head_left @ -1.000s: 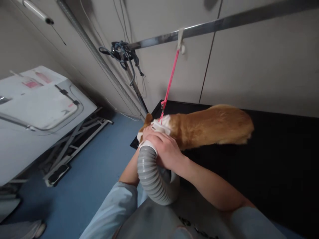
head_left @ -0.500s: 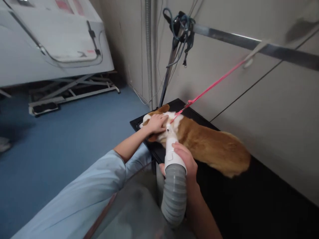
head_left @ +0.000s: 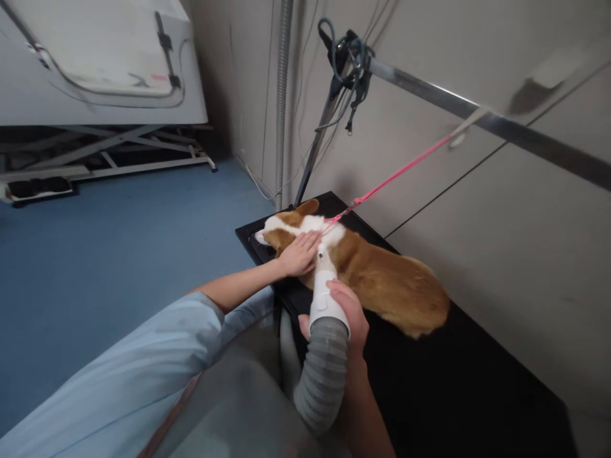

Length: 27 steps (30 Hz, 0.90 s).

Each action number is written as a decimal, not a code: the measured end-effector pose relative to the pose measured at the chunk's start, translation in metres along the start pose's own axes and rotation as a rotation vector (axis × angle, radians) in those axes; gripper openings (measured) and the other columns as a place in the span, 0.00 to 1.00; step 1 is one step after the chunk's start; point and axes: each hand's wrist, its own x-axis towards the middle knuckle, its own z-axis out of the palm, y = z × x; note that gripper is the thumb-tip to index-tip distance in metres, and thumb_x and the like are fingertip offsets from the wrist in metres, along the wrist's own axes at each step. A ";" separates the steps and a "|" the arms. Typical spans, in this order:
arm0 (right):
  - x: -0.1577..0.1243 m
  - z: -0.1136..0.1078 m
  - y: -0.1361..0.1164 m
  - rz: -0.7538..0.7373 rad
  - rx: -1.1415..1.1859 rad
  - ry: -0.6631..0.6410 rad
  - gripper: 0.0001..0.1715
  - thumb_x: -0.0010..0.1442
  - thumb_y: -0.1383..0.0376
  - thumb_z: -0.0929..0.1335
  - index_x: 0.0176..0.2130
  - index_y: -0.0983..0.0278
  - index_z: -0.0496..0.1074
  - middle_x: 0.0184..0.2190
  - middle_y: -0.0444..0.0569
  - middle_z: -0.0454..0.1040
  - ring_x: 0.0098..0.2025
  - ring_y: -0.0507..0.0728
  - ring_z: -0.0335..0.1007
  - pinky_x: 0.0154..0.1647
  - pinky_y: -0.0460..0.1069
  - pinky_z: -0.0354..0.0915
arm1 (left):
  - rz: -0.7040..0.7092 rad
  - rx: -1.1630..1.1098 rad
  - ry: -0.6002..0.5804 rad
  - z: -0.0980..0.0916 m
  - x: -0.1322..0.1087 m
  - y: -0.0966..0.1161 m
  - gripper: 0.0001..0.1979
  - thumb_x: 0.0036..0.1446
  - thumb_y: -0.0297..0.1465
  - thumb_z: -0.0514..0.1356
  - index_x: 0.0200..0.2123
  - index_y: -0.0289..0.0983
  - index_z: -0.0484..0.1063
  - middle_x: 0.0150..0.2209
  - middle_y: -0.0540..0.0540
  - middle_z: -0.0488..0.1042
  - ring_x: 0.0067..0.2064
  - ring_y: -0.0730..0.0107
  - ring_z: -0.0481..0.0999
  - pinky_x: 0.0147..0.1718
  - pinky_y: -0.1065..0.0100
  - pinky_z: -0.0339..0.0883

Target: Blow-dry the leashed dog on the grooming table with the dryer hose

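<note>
A brown and white dog (head_left: pixel 391 280) lies on a black table (head_left: pixel 458 388), its head toward the table's far left corner. My left hand (head_left: pixel 300 253) rests flat on the side of its neck, fingers extended and holding nothing. My right hand (head_left: pixel 351 312) is wrapped round a white nozzle (head_left: pixel 328 302) on a grey ribbed hose (head_left: pixel 324 372). The nozzle's tip is at the dog's neck and shoulder, just right of my left hand. A pink leash (head_left: pixel 405 166) runs from the dog's neck up to a metal bar (head_left: pixel 429 92).
Dark straps (head_left: pixel 351 57) hang at the bar's left end, above a slanted post (head_left: pixel 317 143). A ribbed pipe (head_left: pixel 282 95) runs up the wall behind. At upper left, a white tub (head_left: pixel 109 102) stands on a scissor frame over the blue floor (head_left: pixel 157 222).
My left hand has slid off the dog's head to the side of its neck, uncovering the face. The view has shifted; my right hand still holds the nozzle near the neck.
</note>
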 end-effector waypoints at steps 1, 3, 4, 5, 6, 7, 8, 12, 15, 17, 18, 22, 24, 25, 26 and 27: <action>-0.001 -0.001 -0.002 -0.010 -0.007 0.009 0.39 0.51 0.53 0.80 0.57 0.62 0.71 0.49 0.59 0.81 0.53 0.68 0.81 0.55 0.65 0.80 | 0.052 -0.014 -0.016 0.006 -0.002 0.005 0.35 0.64 0.38 0.59 0.70 0.29 0.62 0.75 0.25 0.53 0.77 0.43 0.50 0.72 0.46 0.47; -0.004 -0.002 -0.008 -0.023 0.035 -0.072 0.38 0.51 0.54 0.80 0.57 0.59 0.70 0.50 0.58 0.81 0.54 0.68 0.81 0.55 0.64 0.80 | 0.145 -0.045 -0.068 0.013 -0.001 0.011 0.32 0.65 0.37 0.58 0.70 0.31 0.64 0.74 0.27 0.56 0.76 0.45 0.53 0.73 0.47 0.47; -0.006 -0.003 -0.011 -0.007 0.065 -0.110 0.38 0.51 0.55 0.80 0.58 0.59 0.70 0.50 0.57 0.81 0.54 0.67 0.81 0.55 0.63 0.80 | 0.174 -0.056 -0.095 0.014 0.002 0.013 0.31 0.66 0.36 0.57 0.70 0.33 0.64 0.73 0.28 0.58 0.75 0.47 0.55 0.73 0.47 0.47; -0.008 -0.005 -0.015 0.020 0.076 -0.109 0.39 0.51 0.55 0.80 0.58 0.58 0.69 0.50 0.56 0.81 0.54 0.67 0.81 0.55 0.63 0.80 | 0.180 -0.061 -0.114 0.013 0.008 0.015 0.31 0.67 0.35 0.57 0.71 0.33 0.63 0.72 0.28 0.60 0.75 0.48 0.56 0.73 0.48 0.48; -0.010 -0.007 -0.018 0.047 0.062 -0.062 0.41 0.50 0.55 0.80 0.59 0.58 0.69 0.51 0.57 0.81 0.54 0.67 0.81 0.55 0.64 0.80 | 0.161 -0.057 -0.124 0.011 0.016 0.017 0.31 0.67 0.34 0.56 0.71 0.31 0.61 0.72 0.28 0.60 0.75 0.48 0.56 0.72 0.49 0.48; -0.012 -0.009 -0.020 0.067 0.029 -0.004 0.42 0.50 0.54 0.80 0.59 0.58 0.68 0.51 0.57 0.80 0.54 0.68 0.81 0.56 0.65 0.80 | 0.119 -0.046 -0.124 0.008 0.027 0.019 0.32 0.68 0.34 0.55 0.72 0.29 0.60 0.72 0.26 0.60 0.74 0.47 0.57 0.72 0.50 0.50; -0.014 -0.013 -0.022 0.073 -0.006 0.037 0.43 0.49 0.53 0.81 0.60 0.58 0.68 0.52 0.57 0.80 0.55 0.69 0.80 0.56 0.66 0.79 | 0.065 -0.033 -0.124 0.004 0.040 0.023 0.33 0.69 0.36 0.55 0.72 0.26 0.59 0.71 0.24 0.60 0.74 0.45 0.59 0.71 0.50 0.52; -0.021 -0.034 -0.022 0.144 -0.050 0.048 0.41 0.49 0.58 0.80 0.59 0.55 0.68 0.52 0.55 0.80 0.54 0.68 0.80 0.58 0.64 0.79 | -0.042 -0.024 -0.283 -0.009 0.102 0.051 0.45 0.63 0.55 0.59 0.70 0.28 0.62 0.61 0.23 0.72 0.62 0.37 0.73 0.60 0.50 0.65; -0.028 -0.058 -0.016 0.230 -0.117 0.182 0.42 0.48 0.63 0.81 0.58 0.55 0.68 0.52 0.54 0.79 0.54 0.68 0.80 0.58 0.64 0.78 | 0.031 -0.048 -0.424 -0.006 0.143 0.087 0.52 0.56 0.64 0.60 0.72 0.35 0.60 0.59 0.27 0.73 0.59 0.39 0.76 0.56 0.53 0.68; -0.035 -0.076 -0.009 0.270 -0.177 0.247 0.41 0.46 0.66 0.80 0.58 0.56 0.69 0.53 0.55 0.79 0.55 0.69 0.80 0.59 0.64 0.78 | 0.086 -0.061 -0.440 0.002 0.163 0.119 0.54 0.55 0.65 0.60 0.73 0.36 0.57 0.60 0.27 0.72 0.59 0.40 0.76 0.56 0.55 0.68; -0.038 -0.085 -0.005 0.303 -0.203 0.272 0.41 0.46 0.67 0.80 0.57 0.57 0.70 0.54 0.56 0.79 0.55 0.68 0.80 0.59 0.63 0.78 | 0.114 -0.067 -0.440 0.007 0.172 0.137 0.54 0.55 0.65 0.60 0.74 0.36 0.57 0.60 0.27 0.71 0.59 0.40 0.75 0.56 0.55 0.67; -0.053 -0.123 0.010 0.405 -0.353 0.467 0.37 0.47 0.63 0.79 0.55 0.58 0.71 0.52 0.55 0.80 0.52 0.68 0.81 0.53 0.62 0.80 | 0.220 -0.064 -0.452 0.024 0.204 0.214 0.56 0.55 0.61 0.63 0.76 0.36 0.53 0.64 0.22 0.67 0.63 0.36 0.71 0.58 0.51 0.65; -0.059 -0.141 0.014 0.426 -0.399 0.535 0.37 0.47 0.61 0.80 0.55 0.57 0.71 0.51 0.55 0.79 0.52 0.69 0.81 0.54 0.65 0.79 | 0.255 -0.050 -0.461 0.032 0.219 0.250 0.51 0.57 0.56 0.64 0.75 0.37 0.54 0.68 0.21 0.62 0.65 0.32 0.68 0.59 0.46 0.63; -0.061 -0.150 0.014 0.445 -0.405 0.548 0.37 0.48 0.61 0.80 0.55 0.57 0.70 0.52 0.55 0.79 0.54 0.70 0.80 0.56 0.66 0.78 | 0.275 -0.041 -0.458 0.035 0.225 0.267 0.46 0.60 0.53 0.64 0.74 0.38 0.57 0.69 0.21 0.61 0.66 0.31 0.66 0.59 0.43 0.62; -0.062 -0.158 0.013 0.464 -0.404 0.532 0.37 0.50 0.62 0.79 0.57 0.56 0.69 0.54 0.55 0.78 0.56 0.70 0.78 0.58 0.68 0.76 | 0.301 -0.033 -0.453 0.039 0.230 0.281 0.41 0.61 0.49 0.63 0.72 0.37 0.61 0.69 0.22 0.61 0.67 0.31 0.65 0.60 0.41 0.60; -0.063 -0.166 0.012 0.477 -0.407 0.501 0.38 0.53 0.63 0.78 0.59 0.56 0.67 0.56 0.57 0.76 0.59 0.71 0.76 0.61 0.70 0.74 | 0.337 -0.023 -0.449 0.043 0.231 0.294 0.37 0.62 0.44 0.63 0.70 0.36 0.64 0.69 0.22 0.62 0.67 0.32 0.65 0.61 0.41 0.59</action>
